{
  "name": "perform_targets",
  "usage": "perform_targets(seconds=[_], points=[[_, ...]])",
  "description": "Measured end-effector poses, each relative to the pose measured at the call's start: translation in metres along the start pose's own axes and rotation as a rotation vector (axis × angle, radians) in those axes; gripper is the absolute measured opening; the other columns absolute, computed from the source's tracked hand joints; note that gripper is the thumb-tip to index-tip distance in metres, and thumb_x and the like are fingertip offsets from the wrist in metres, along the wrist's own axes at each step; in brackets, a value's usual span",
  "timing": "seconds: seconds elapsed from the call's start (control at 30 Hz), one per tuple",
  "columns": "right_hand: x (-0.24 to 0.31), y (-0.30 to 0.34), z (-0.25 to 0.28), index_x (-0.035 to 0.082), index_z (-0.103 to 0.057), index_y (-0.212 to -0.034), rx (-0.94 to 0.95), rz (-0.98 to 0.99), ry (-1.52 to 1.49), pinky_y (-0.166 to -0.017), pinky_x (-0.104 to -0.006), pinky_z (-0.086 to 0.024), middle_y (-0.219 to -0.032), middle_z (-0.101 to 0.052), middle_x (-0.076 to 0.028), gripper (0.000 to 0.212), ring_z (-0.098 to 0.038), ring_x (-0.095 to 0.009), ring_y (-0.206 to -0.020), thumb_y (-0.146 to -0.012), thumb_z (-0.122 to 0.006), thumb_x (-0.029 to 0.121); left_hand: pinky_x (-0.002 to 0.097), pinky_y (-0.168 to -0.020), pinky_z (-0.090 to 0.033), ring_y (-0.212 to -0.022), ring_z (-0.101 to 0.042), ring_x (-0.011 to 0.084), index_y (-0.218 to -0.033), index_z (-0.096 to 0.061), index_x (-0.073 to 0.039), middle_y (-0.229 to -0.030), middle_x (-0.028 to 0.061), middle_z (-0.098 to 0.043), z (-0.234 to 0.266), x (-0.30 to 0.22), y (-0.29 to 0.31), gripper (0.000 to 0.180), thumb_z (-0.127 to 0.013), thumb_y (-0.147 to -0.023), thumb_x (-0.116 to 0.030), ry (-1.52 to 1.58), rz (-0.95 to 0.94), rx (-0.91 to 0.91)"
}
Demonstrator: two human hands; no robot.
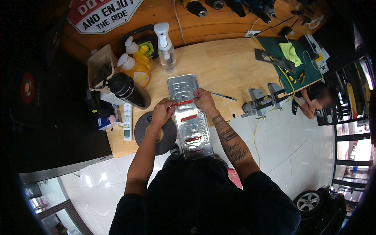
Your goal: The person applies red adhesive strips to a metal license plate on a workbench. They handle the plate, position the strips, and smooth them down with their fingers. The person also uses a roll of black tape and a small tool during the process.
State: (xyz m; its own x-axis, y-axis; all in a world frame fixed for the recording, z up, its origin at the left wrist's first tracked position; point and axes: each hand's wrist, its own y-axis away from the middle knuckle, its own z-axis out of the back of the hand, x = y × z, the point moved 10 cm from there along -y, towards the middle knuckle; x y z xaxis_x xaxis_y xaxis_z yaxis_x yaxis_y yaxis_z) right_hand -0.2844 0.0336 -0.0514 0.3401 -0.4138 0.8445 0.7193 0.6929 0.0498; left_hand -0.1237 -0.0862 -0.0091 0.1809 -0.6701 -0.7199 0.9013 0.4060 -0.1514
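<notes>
An embossed silver license plate (pixel 182 83) lies reversed near the workbench's front edge, its lower end reaching toward my body. Several short red tape strips (pixel 189 118) lie across its raised characters. Another red strip (pixel 185 103) spans the plate between my hands. My left hand (pixel 161 112) pinches its left end at the plate's left edge. At the right edge, my right hand (pixel 204 100) has its fingers closed at the strip's other end. A dark tape roll (pixel 166 139) with a tan core lies left of the plate, partly hidden under my left forearm.
The wooden workbench (pixel 223 58) bears a pen (pixel 223 96), spray bottle (pixel 167 55), yellow pump bottles (pixel 137 72), black flask (pixel 129 91) and white remote (pixel 127 122). A clamp-on vise (pixel 261 101) sits at its right edge. Beyond it, a person (pixel 313 100) is seated.
</notes>
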Motion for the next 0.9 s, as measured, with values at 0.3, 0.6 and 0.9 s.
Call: perform_targets(seconds=[0.3,0.6,0.9], points=[[-0.003,0.004,-0.002,-0.001,-0.061,-0.093,-0.029,0.017,0.135,-0.069,-0.0351,-0.052,-0.083,-0.067,-0.016,0.024,-0.067,-0.029,-0.078,-0.072,-0.071,0.004,0.0393,-0.073,-0.052,-0.081,-0.063,0.0307,-0.100,-0.073,-0.008,-0.087,0.0126,-0.064,-0.005,-0.002,0.008,0.019,-0.071,-0.082,-0.014,-0.051,-0.082,-0.080],[-0.002,-0.001,-0.001,0.001,-0.062,-0.093,-0.057,0.000,0.095,-0.073,-0.0384,-0.053,-0.085,-0.068,-0.017,0.020,-0.067,-0.032,-0.082,-0.074,-0.069,0.005,0.0401,-0.072,-0.051,-0.080,-0.062,0.0314,-0.097,-0.073,-0.006,-0.084,0.0143,-0.062,0.000,-0.004,0.006,0.017,-0.069,-0.080,-0.007,-0.080,-0.114,-0.176],[0.001,-0.007,-0.001,0.001,-0.062,-0.090,-0.094,0.005,0.147,-0.073,-0.0393,-0.054,-0.084,-0.068,-0.019,0.017,-0.068,-0.035,-0.081,-0.074,-0.066,0.004,0.0396,-0.073,-0.050,-0.079,-0.063,0.0328,-0.098,-0.072,-0.004,-0.083,0.0168,-0.063,-0.001,0.006,-0.007,0.016,-0.066,-0.083,-0.006,-0.050,-0.039,-0.147]])
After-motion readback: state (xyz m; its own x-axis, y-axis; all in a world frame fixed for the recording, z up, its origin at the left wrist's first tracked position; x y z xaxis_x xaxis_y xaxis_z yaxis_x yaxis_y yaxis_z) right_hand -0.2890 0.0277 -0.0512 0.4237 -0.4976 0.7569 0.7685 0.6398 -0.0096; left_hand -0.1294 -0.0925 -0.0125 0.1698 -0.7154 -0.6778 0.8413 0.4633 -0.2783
